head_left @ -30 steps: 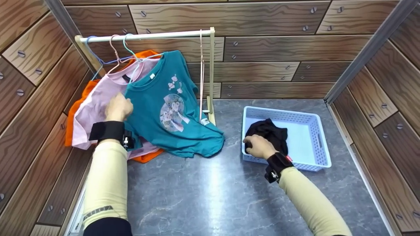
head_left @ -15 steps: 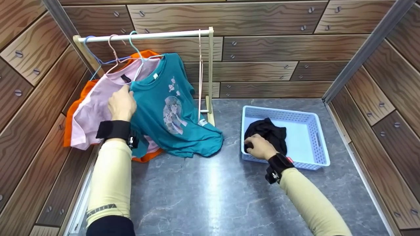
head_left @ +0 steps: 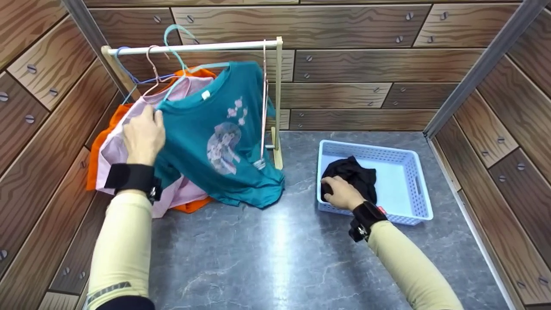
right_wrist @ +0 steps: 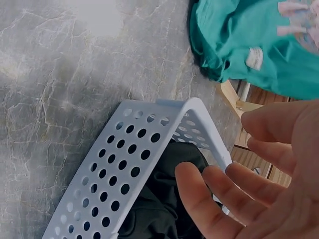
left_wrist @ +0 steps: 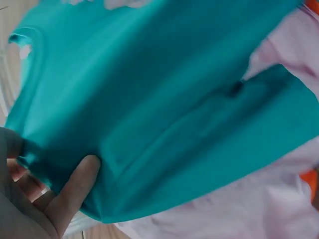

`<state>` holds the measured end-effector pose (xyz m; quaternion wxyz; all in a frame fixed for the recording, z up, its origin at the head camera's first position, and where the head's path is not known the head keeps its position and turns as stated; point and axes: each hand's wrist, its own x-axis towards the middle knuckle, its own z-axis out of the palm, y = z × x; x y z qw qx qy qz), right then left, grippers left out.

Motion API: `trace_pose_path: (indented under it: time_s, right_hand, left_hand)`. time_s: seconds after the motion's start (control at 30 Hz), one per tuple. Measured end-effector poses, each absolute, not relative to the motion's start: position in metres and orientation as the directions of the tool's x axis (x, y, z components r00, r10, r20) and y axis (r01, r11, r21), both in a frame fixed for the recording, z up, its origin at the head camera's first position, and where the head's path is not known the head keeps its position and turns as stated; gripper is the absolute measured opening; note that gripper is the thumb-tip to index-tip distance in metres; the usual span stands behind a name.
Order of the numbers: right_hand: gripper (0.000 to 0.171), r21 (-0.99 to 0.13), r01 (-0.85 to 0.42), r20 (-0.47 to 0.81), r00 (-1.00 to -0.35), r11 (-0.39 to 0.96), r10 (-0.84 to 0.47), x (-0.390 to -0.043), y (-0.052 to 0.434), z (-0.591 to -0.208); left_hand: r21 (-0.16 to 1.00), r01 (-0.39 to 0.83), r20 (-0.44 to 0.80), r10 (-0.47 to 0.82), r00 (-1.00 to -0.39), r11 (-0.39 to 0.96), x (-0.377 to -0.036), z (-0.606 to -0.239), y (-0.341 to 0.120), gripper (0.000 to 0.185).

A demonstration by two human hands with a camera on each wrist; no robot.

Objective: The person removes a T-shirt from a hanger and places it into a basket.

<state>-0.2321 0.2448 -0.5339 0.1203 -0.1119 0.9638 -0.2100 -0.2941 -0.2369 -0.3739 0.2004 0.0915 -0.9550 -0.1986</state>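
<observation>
Two hands, left grip pinching teal shirt, right grip over black cloth

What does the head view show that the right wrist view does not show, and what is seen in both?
Only the head view shows the rail with its hangers, the pink shirt, the orange garment and the left hand gripping the teal shirt at the shoulder. Only the right wrist view shows the relaxed, spread fingers of the right hand from close up, above the basket's perforated wall. Both show the blue basket, the black cloth inside it, the teal shirt's hem and the grey marble surface.
</observation>
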Motion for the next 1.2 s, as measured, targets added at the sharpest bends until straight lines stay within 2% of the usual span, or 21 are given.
trace_pose_path:
  time_s: [0.23,0.33,0.47,0.6,0.7,0.87,0.93,1.07,1.2]
  right_hand:
    - [0.045,-0.432,-0.168,-0.173,-0.949,0.886,-0.264,-0.231,0.248,-0.529]
    - [0.045,-0.431,-0.177,-0.170,-0.947,0.885,-0.272,-0.232,0.247,-0.529]
    - [0.044,-0.432,-0.200,-0.145,-0.947,0.879,-0.286,-0.232,0.245,-0.529]
    - [0.044,-0.450,-0.235,-0.083,-0.950,0.862,-0.302,-0.232,0.241,-0.529]
    - [0.050,-0.475,-0.280,-0.018,-0.945,0.834,-0.328,-0.233,0.231,-0.526]
    - [0.061,-0.516,-0.408,0.089,-0.900,0.753,-0.426,-0.229,0.206,-0.517]
    - [0.054,-0.505,-0.464,0.148,-0.877,0.728,-0.457,-0.226,0.197,-0.514]
    - [0.029,-0.422,-0.534,0.266,-0.845,0.733,-0.463,-0.218,0.184,-0.507]
    - [0.021,-0.375,-0.558,0.348,-0.825,0.740,-0.446,-0.211,0.182,-0.501]
  left_hand:
    - [0.320,-0.080,0.288,-0.177,-0.941,0.944,-0.277,-0.407,-0.268,0.054]
    - [0.315,-0.052,0.278,-0.144,-0.950,0.948,-0.270,-0.420,-0.280,0.056]
    - [0.351,0.015,0.229,-0.070,-0.971,0.936,-0.263,-0.430,-0.293,0.055]
    - [0.369,0.117,0.116,0.079,-0.990,0.922,-0.261,-0.434,-0.295,0.053]
    - [0.396,0.195,0.054,0.189,-0.981,0.898,-0.262,-0.436,-0.289,0.055]
    - [0.473,0.251,-0.006,0.288,-0.958,0.845,-0.261,-0.435,-0.270,0.054]
    - [0.499,0.271,-0.021,0.324,-0.946,0.823,-0.262,-0.436,-0.260,0.052]
    - [0.530,0.305,-0.036,0.380,-0.924,0.791,-0.265,-0.441,-0.239,0.050]
    - [0.550,0.321,-0.034,0.404,-0.914,0.771,-0.267,-0.446,-0.220,0.049]
